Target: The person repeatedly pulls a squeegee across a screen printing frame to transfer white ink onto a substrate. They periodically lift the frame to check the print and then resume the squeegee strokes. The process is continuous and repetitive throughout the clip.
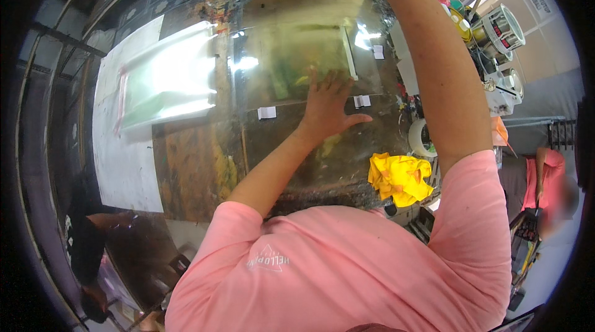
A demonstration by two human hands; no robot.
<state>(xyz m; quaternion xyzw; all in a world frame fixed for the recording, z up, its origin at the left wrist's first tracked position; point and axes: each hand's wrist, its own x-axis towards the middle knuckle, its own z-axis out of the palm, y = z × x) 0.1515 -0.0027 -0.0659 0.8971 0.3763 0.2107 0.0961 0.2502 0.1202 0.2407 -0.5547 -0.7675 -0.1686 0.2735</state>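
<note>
Clear glass sheet (297, 53) lies under the flat, open left hand (325, 106), gripping nothing; the right arm reaches beyond view, its grip unseen.

Right hand: out of view; the right forearm (434, 65) runs past the far edge of the picture.
Glass sheet (310, 84): near edge hidden behind the person's pink shirt (334, 270); glare blots patches at its far left.
Small white labels (267, 112): markings too small to tell.
Seated person, right (545, 189): face blurred, body cut by the dark rim.
Person, near left (87, 239): mostly lost in shadow.
</note>
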